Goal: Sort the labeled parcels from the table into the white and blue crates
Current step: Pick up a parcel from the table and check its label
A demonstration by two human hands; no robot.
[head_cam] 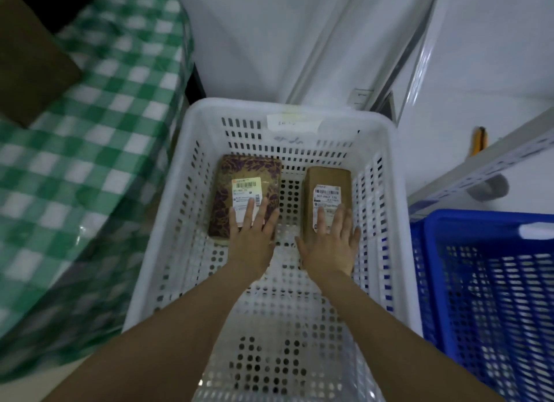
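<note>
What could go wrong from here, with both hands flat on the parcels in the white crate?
The left hand and right hand each cover part of a label, so a sorting check could be missed.
Both the patterned parcel and the brown parcel lie in the white crate; the blue crate shows none in view, so one may be missorted.

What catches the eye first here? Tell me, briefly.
In the white crate at centre, the left hand lies flat on a patterned parcel and the right hand on a brown parcel. A blue crate stands right, a green checked cloth left.
</note>
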